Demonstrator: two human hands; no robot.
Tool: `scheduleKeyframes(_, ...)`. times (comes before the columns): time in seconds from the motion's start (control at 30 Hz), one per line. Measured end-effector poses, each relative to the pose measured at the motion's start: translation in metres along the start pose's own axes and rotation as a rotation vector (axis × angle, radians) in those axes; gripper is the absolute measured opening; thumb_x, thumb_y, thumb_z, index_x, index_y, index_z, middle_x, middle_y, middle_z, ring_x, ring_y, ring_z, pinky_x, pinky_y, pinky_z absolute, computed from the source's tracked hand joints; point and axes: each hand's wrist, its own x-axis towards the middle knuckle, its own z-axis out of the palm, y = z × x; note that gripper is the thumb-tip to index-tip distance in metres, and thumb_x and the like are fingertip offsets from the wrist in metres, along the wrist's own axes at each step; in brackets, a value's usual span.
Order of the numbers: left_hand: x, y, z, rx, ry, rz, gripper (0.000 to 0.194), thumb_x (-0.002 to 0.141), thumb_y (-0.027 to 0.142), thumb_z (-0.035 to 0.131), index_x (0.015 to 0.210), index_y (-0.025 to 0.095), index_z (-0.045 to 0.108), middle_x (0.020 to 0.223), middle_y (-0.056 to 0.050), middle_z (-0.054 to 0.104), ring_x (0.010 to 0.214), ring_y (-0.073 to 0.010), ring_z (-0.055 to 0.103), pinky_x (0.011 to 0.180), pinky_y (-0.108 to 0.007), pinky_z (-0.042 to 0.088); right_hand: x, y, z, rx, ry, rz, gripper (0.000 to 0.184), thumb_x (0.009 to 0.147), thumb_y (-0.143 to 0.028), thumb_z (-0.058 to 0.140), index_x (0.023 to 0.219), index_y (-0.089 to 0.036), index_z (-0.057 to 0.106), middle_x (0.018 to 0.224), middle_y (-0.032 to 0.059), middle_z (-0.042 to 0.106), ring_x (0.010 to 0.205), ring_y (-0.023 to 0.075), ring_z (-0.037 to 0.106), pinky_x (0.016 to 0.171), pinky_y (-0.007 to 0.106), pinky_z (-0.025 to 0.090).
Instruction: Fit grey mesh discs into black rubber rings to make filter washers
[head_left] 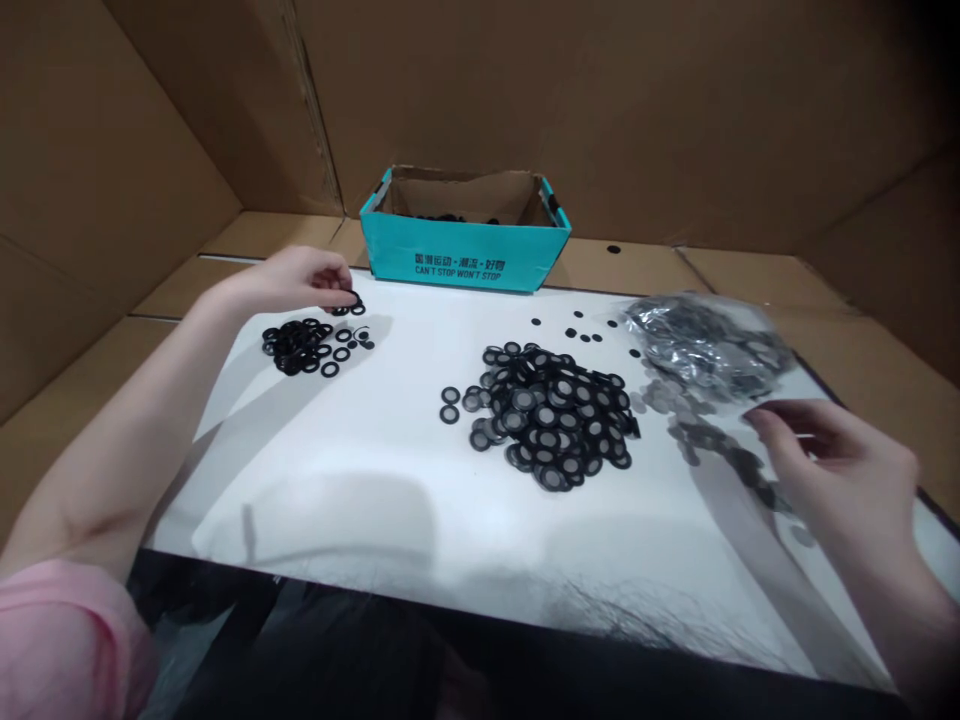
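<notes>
1. Head view, setting. A white work surface [405,430] lies before cardboard walls [637,110]; clock directions are read from its centre, with 12 o'clock at the far edge.
2. Head view, containers. At 12 o'clock stands an open turquoise cardboard box [465,245], its front printed with Chinese characters and "CAN'T STOP WON'T STOP"; small black pieces [448,217] are visible low inside, their shape unclear. At 2 o'clock lies a clear plastic bag [705,350] filled with grey discs, glare obscuring part of its contents.
3. Head view, left hand [319,278]. At 10 o'clock, narrow, the fingertips pinch a black ring [357,299]. Just nearer is a pile of black rings [296,345], with several loose rings and small black discs on its right side.
4. Head view, right hand [847,470]. At 3 o'clock, thumb and forefinger are close together, near loose grey discs [701,435] spilling below the bag; whether anything is held cannot be told.
5. Head view, centre. Slightly toward 3 o'clock rests a large heap of black rings with grey centres [546,414]; small black dots [571,333] are scattered beyond it, toward 1 o'clock.
</notes>
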Motion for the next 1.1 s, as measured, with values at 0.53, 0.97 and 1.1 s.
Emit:
scheduleKeyframes(0.53,-0.042,0.111,0.052,-0.792,-0.375,0.278,0.014,0.076,0.018,0.075,0.071,0.012,0.063,0.060,-0.001,0.068,0.053,-0.0090,0.065,0.051,-0.015,0.052,-0.068,-0.174,0.024,0.549,-0.511,-0.578,0.015,0.082,-0.028,0.069,0.069,-0.020,0.066,0.064,0.0002,0.070,0.055,0.0122,0.062,0.048,0.024,0.046)
scheduleKeyframes(0.97,-0.047,0.122,0.064,-1.028,-0.452,0.213,0.011,0.077,0.013,0.076,0.080,0.011,0.066,0.065,-0.002,0.071,0.058,-0.0109,0.069,0.058,-0.016,0.057,-0.068,-0.184,0.042,0.525,-0.444,-0.841,0.022,0.084,-0.019,0.067,0.066,-0.021,0.054,0.057,-0.0021,0.059,0.049,0.0081,0.049,0.048,0.023,0.038)
scheduleKeyframes(1.1,-0.047,0.121,0.064,-0.954,-0.429,0.250,0.007,0.082,0.016,0.071,0.083,0.011,0.067,0.068,-0.003,0.072,0.061,-0.0115,0.070,0.060,-0.017,0.057,-0.065,-0.183,0.046,0.489,-0.509,-0.921,0.018,0.088,-0.018,0.059,0.071,-0.021,0.056,0.062,0.0000,0.062,0.054,0.0101,0.052,0.051,0.024,0.040)
